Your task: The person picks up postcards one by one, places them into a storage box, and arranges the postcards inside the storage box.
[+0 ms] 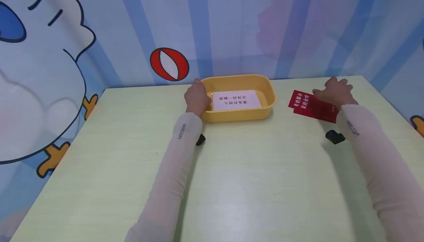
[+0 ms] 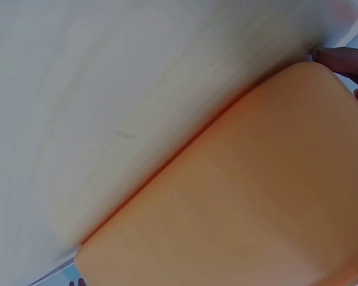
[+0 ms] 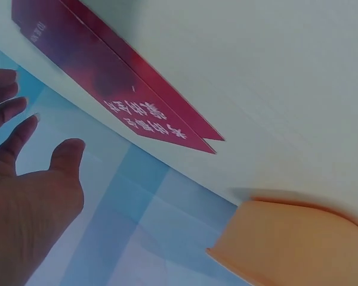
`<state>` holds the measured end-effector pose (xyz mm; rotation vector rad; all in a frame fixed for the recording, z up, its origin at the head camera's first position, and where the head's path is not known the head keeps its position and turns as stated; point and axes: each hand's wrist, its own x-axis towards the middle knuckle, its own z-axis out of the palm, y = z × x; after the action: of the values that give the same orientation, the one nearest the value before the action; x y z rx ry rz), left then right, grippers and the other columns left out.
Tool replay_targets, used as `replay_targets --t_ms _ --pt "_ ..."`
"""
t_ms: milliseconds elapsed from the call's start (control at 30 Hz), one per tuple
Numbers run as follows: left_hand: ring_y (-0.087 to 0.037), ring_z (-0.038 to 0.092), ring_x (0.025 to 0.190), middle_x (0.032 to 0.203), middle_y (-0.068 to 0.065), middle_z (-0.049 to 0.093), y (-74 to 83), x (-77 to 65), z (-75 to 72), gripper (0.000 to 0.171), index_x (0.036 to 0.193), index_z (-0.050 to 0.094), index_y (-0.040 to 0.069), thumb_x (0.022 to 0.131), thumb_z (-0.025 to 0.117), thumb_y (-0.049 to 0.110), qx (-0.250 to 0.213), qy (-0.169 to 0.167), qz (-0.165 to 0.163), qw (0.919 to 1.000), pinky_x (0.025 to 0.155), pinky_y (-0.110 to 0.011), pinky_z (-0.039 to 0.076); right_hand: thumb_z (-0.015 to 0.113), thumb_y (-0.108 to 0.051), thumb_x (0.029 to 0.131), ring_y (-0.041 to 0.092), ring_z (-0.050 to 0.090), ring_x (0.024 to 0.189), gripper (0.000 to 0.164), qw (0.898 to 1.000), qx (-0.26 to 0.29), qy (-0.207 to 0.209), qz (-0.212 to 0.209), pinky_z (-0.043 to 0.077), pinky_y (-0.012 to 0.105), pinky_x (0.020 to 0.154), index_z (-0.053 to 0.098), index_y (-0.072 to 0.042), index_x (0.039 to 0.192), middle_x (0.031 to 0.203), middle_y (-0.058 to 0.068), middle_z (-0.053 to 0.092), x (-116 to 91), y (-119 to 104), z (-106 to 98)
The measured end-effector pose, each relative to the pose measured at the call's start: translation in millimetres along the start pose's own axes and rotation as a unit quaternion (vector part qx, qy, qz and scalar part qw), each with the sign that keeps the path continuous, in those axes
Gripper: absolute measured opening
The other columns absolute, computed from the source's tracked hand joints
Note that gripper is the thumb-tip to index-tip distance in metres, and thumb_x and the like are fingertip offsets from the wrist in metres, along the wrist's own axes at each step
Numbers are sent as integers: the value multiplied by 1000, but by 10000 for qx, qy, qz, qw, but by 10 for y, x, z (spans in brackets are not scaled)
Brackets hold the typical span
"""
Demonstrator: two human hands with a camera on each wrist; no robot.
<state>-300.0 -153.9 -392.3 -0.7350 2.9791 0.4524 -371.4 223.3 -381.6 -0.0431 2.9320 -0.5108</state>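
A yellow plastic bin (image 1: 236, 116) stands at the back of the table, with a white card (image 1: 236, 100) bearing printed Chinese characters lying inside. My left hand (image 1: 197, 96) grips the bin's left end at the rim. From the left wrist, the bin's side wall (image 2: 238, 190) fills much of the view, and a few fingertips show at its corner. Red cards (image 1: 309, 106) with white characters lie overlapping on the table, to the right of the bin. Over their far right end hovers my right hand (image 1: 335, 93), fingers spread and apart from the cards (image 3: 113, 71).
The pale table (image 1: 258, 183) meets a blue striped backdrop (image 1: 225, 25) behind the bin. Cartoon drawings cover the backdrop, among them a red and white ball (image 1: 169, 64). Black wrist devices (image 1: 335, 136) show below both forearms.
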Motion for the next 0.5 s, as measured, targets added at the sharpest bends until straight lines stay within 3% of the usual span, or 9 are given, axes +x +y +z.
replay_targets --t_ms 500 --pt "-22 60 94 114 -11 61 12 -21 -6 58 131 34 5 89 70 23 33 -46 -51 10000 95 -36 56 55 -39 91 56 22 119 79 9990 -46 -455 17 39 71 94 22 14 138 129 41 23 -35 99 -15"
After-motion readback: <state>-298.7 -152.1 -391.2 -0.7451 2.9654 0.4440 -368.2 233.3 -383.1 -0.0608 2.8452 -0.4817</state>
